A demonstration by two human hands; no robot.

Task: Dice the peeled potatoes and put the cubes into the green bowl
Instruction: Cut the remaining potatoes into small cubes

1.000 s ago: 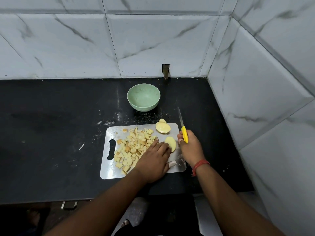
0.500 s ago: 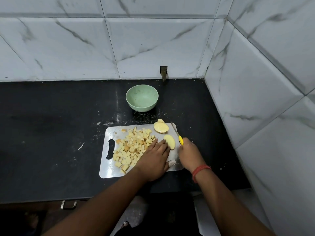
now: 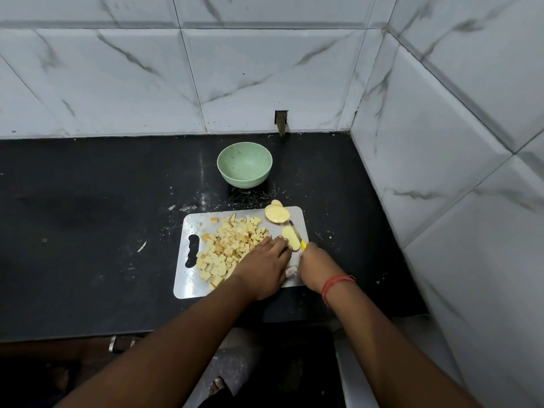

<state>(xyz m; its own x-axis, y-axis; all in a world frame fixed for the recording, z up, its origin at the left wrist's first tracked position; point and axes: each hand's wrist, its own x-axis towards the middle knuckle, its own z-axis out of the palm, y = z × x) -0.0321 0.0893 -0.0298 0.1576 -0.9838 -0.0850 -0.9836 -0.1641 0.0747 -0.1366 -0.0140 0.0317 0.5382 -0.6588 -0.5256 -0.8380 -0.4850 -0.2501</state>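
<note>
Two hands: both work over the steel cutting board (image 3: 188,285) on the black counter (image 3: 88,231).
Change in knife: a second ago the knife (image 3: 297,235) stood raised with its blade pointing away above the board; half a second ago it was coming down; now the blade lies low against the right side of the potato slice (image 3: 290,237).
Change in hands: the right hand (image 3: 316,267) has dropped towards the board with the knife; the left hand (image 3: 265,265) has kept its place.
Left hand: fingers straight and laid flat, tips pressing the near end of the potato slice.
Right hand: curled round the yellow handle, of which only a small bit shows.
Unchanged: the heap of potato cubes (image 3: 232,245) covers the left and middle of the board; a potato half (image 3: 276,214) lies at its far right corner; the green bowl (image 3: 244,164) stands beyond the board, apart from it, with no cubes visible inside.
Hidden: the left hand covers the right edge of the heap; most of the handle is inside the fist.
Hard to tell: whether the blade has entered the slice; a pale scrap between the two hands.
</note>
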